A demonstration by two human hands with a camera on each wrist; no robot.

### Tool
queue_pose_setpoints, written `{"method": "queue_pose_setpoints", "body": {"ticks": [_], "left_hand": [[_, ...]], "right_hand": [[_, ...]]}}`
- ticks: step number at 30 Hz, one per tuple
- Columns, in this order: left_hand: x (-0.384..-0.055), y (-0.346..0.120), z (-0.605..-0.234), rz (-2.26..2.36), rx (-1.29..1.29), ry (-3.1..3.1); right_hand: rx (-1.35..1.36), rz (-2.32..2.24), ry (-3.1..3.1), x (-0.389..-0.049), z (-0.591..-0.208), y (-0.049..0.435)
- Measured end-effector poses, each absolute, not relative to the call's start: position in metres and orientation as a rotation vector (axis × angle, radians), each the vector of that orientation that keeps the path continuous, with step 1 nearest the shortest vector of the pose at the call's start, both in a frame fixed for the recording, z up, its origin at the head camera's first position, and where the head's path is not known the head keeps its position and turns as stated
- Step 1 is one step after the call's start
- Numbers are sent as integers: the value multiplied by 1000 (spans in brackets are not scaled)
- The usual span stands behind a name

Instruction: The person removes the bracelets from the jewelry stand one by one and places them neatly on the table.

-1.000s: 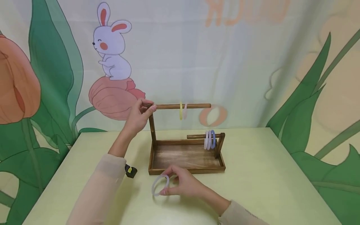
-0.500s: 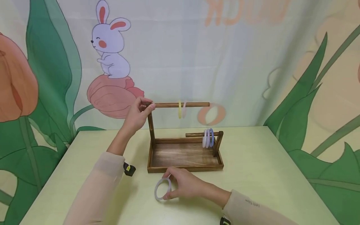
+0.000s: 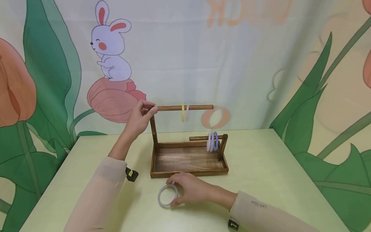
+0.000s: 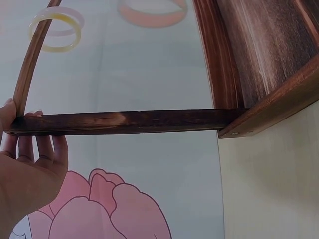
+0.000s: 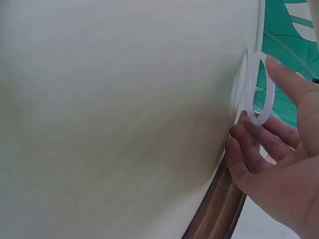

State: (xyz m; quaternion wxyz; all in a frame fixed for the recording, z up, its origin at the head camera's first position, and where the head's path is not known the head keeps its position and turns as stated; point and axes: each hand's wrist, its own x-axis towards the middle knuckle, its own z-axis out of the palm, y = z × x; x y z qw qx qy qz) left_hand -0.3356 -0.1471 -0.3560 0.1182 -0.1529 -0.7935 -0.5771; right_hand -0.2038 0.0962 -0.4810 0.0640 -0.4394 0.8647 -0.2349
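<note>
A dark wooden rack point(image 3: 189, 174) has a tray base and two horizontal bars. My left hand point(image 3: 139, 117) grips its upper left corner, thumb in front, with the fingers bent behind the post point(image 4: 124, 122) in the left wrist view. Just in front of the tray, my right hand point(image 3: 192, 190) pinches a whitish translucent bangle point(image 3: 159, 197) between thumb and fingers, low over the table. In the right wrist view the bangle point(image 5: 270, 94) touches the thumb and fingertips; a faint second oval beside it may be a reflection, I cannot tell.
On the upper bar hang a yellow bangle point(image 3: 183, 116) and a pale pink bangle point(image 3: 187, 116). The lower bar point(image 3: 197, 138) carries two pale bangles and a blue bangle point(image 3: 216, 141) near its post. A printed curtain point(image 3: 243, 64) hangs behind the table point(image 3: 261, 174).
The right hand has turned the bangle so its opening faces the head camera more, and shifted it slightly down. The left hand keeps its grip on the rack; the head view drifts slightly.
</note>
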Motion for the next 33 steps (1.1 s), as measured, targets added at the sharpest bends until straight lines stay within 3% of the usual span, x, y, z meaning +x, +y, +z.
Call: {"method": "queue_pose_setpoints", "body": {"ticks": [33], "left_hand": [[-337, -149, -355, -1678, -448, -2322]], "right_hand": [[-1585, -399, 2646, -213, -484, 87]]}}
